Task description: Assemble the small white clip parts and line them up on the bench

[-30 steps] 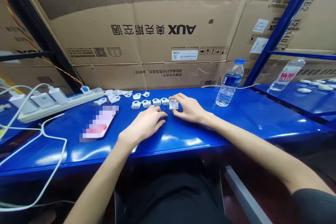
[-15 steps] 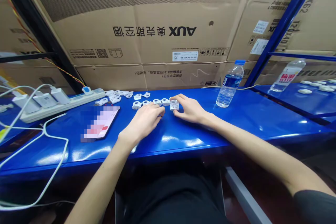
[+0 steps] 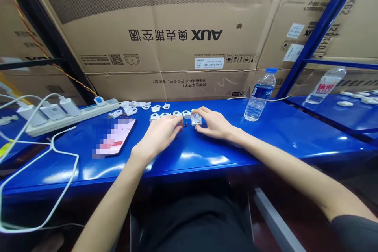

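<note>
My right hand (image 3: 214, 123) pinches a small white plastic part (image 3: 196, 119) with a round hole between thumb and fingers, holding it at the right end of a row of similar parts. To its left, my left hand (image 3: 163, 133) hovers low over the blue table with thumb and fingertips drawn together. Tiny red bits (image 3: 178, 135) show at those fingertips; what they are is too small to tell. Behind the left hand stands the row of white plastic parts (image 3: 155, 117), partly covered by the fingers. Several more white parts (image 3: 130, 109) lie in a loose heap farther left.
A phone (image 3: 118, 138) lies left of my left hand. Beyond it are a power strip (image 3: 85, 114) with chargers and loose white cables (image 3: 75, 165). A water bottle (image 3: 258, 96) stands right of my right hand. Cardboard (image 3: 177, 8) walls off the blue table's (image 3: 265, 145) back.
My left hand has drawn slightly left and its fingertips have closed together, with red bits now showing there. The right hand keeps hold of the white plastic part in nearly the same place.
</note>
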Demonstrator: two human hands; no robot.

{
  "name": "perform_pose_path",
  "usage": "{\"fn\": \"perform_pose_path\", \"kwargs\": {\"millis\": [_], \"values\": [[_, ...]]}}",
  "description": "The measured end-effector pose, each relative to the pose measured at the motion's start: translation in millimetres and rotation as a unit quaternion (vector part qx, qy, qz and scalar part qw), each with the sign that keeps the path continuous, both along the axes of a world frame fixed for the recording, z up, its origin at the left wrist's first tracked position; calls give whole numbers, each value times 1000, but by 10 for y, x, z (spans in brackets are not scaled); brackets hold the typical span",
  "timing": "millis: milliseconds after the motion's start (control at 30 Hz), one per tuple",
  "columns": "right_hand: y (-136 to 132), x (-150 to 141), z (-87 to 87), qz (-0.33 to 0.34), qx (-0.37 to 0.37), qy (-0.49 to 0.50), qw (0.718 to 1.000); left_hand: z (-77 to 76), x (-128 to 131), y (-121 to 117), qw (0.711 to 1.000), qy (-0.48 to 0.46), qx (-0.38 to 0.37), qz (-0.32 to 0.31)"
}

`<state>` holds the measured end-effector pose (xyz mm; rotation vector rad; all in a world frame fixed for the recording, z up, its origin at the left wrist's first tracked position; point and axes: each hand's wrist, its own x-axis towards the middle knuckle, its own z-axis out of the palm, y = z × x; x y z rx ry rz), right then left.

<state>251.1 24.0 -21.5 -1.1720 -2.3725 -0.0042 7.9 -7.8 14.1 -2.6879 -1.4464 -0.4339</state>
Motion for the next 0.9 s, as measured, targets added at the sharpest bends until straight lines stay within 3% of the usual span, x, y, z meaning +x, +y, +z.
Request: {"fn": "perform_pose_path", "kwargs": {"millis": [900], "values": [[-50,-12,47,-1,1,-9,1000,-25,-21,44,999,-7,-18,-35]]}}
